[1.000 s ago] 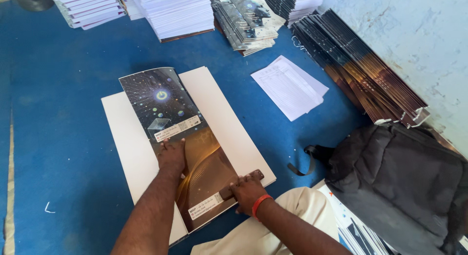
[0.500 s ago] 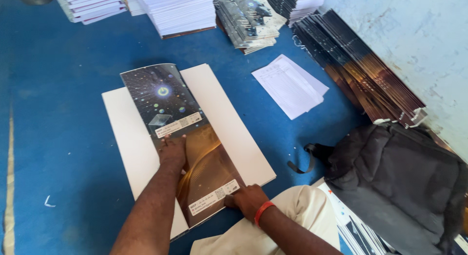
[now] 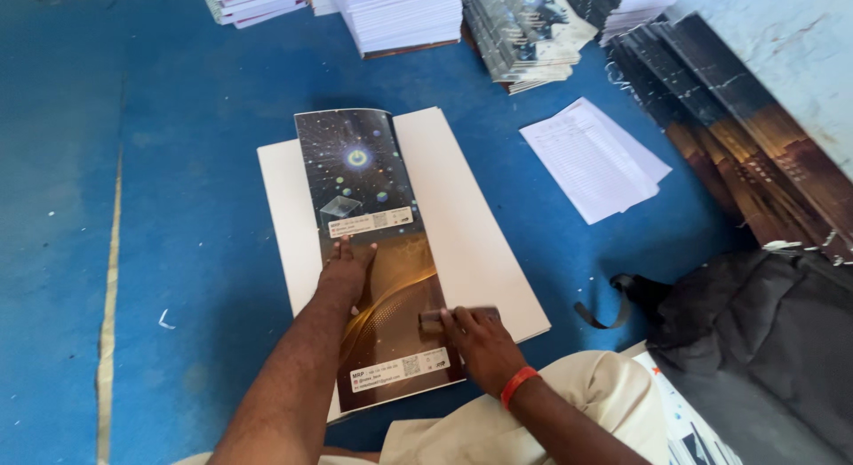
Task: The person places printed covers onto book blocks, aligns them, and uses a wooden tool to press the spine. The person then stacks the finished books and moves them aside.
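Note:
A long printed cover sheet (image 3: pixel 366 198), dark starry at the far end and golden brown at the near end, lies on a white board (image 3: pixel 462 216) on the blue floor. My left hand (image 3: pixel 345 268) presses flat on the sheet's middle, fingers apart. My right hand (image 3: pixel 475 341), with an orange band at the wrist, grips a small brown wooden block (image 3: pixel 434 321) and holds it down on the sheet's near right part.
Stacks of white booklets (image 3: pixel 404 16) and printed covers (image 3: pixel 524 30) stand at the far side. Loose white papers (image 3: pixel 593 158) lie to the right. Long dark cover sheets (image 3: pixel 737 136) lean by the wall. A black bag (image 3: pixel 764 341) sits near right.
My right hand has slid the wooden block from the sheet's near right edge inward and up along the sheet. The left hand stays pressed in place.

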